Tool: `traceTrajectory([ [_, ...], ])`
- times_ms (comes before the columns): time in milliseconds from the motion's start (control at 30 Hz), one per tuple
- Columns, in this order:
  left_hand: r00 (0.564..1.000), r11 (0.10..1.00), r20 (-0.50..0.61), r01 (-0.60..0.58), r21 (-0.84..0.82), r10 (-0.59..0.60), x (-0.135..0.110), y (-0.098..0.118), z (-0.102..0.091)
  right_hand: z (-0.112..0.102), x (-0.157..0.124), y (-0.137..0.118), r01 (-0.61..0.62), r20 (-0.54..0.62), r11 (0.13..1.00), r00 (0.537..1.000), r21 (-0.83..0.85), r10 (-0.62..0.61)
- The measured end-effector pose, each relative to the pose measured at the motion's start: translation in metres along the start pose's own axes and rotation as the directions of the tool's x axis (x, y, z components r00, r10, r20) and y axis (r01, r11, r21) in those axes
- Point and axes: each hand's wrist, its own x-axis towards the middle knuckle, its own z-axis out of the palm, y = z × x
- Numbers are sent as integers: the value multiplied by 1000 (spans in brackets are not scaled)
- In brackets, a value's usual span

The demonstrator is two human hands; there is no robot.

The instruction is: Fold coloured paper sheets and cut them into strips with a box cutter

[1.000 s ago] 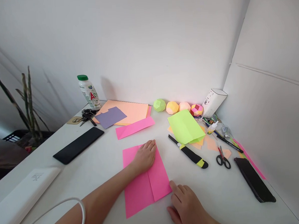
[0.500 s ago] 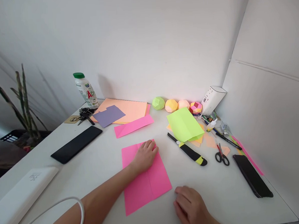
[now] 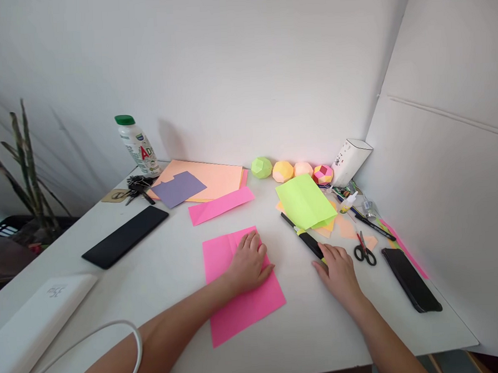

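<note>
- Pink sheet (image 3: pixel 228 315): flat on the white table (image 3: pixel 307 339), toward the front edge, between the two hands' sides of the work area. Crease runs in from its far edge.
- Left hand (image 3: pixel 248 261): palm down on the sheet, fingers spread near its far right corner, thumb reaching its right edge. Unclenched, pressing rather than grasping.
- Right hand (image 3: pixel 339 268): over the rear of the knife (image 3: pixel 308 242), fingers on one side of the handle, thumb on the other. Can't tell if the grip is closed.
- Knife: black and yellow-green, lies right of the sheet, thin end pointing to the back edge, just beside the green sheet (image 3: pixel 306 200).
- Green sheet: on top of orange paper, partly covering it.
- Pink strip (image 3: pixel 220 206): between the sheet and the back edge, apart from both.
- Back edge, middle: four faceted paper balls (image 3: pixel 261 167) in a row. White tube (image 3: pixel 351 160) leans in the back right corner.
- Right side: glue bottle (image 3: pixel 348 202), pens, scissors (image 3: pixel 364 253); phone (image 3: pixel 411 279) nearest the right edge.
- Back left corner: bottle (image 3: pixel 137 145) with green cap, keys (image 3: pixel 138 187) beside it. Purple piece (image 3: pixel 178 189) overlaps the peach paper (image 3: pixel 223 176).
- Left edge: black slab (image 3: pixel 126 236), then white box (image 3: pixel 42 314) nearer the front, white cable (image 3: pixel 122 322) looping by the left forearm.
</note>
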Motion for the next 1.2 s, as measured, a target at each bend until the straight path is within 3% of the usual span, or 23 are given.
traceTrajectory([
  [100, 1000, 1000, 1, 0, 8, 0, 0, -1, -2, -11, -4, 8, 18, 9, 998, 1000, 62, -19],
  [200, 1000, 1000, -9, 0, 15, 0, 1, -3, -3, -33, -28, 12, 15, 36, 989, 999, 148, -21],
  [333, 999, 1000, -33, -9, 17, 9, 3, -4, -1, -63, -81, 14, -64, 267, 924, 963, 378, -43],
  [433, 999, 1000, -47, -4, -5, 4, 3, -5, 1, -77, -112, 14, -104, 383, 915, 922, 389, -58],
  [533, 998, 1000, -55, -3, -18, 2, 2, -5, 3, -83, -130, 14, -118, 427, 918, 903, 378, -59],
  [833, 996, 996, -90, 0, -86, -7, 1, -6, 6, -83, -137, 14, -113, 403, 923, 914, 368, -49],
  [1200, 998, 997, -6, 69, 14, -69, -5, 7, 11, -79, -139, 8, -88, 334, 944, 942, 319, -25],
])
